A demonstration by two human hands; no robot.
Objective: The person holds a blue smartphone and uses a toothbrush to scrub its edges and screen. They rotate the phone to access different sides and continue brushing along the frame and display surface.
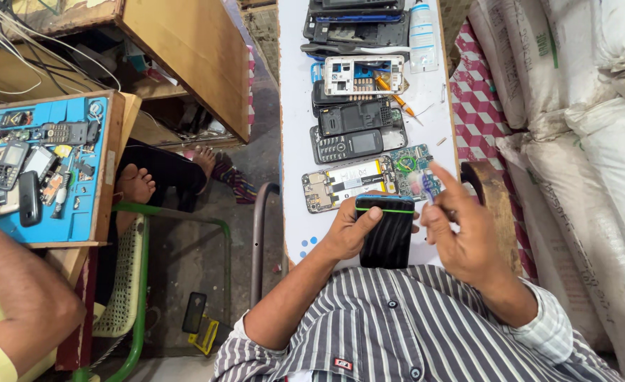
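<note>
My left hand [348, 230] grips a black phone [387, 233] with a green stripe near its top edge, thumb lying across its face. My right hand [461, 233] hovers just right of the phone, index finger raised, other fingers loosely curled; whether it pinches anything small I cannot tell. Both hands are over the near end of a narrow white board [295, 127]. Just beyond the phone lie an opened phone body showing its circuit board [348, 182] and a loose green circuit board [415, 170].
Further up the board lie a keypad phone [348, 145], black phone shells [358, 28], a white phone frame [362, 74], an orange screwdriver [396, 95] and a clear bottle [423, 32]. White sacks [595, 141] stand right. Another person's arm [15, 297] and a blue mat with phones [37, 166] are left.
</note>
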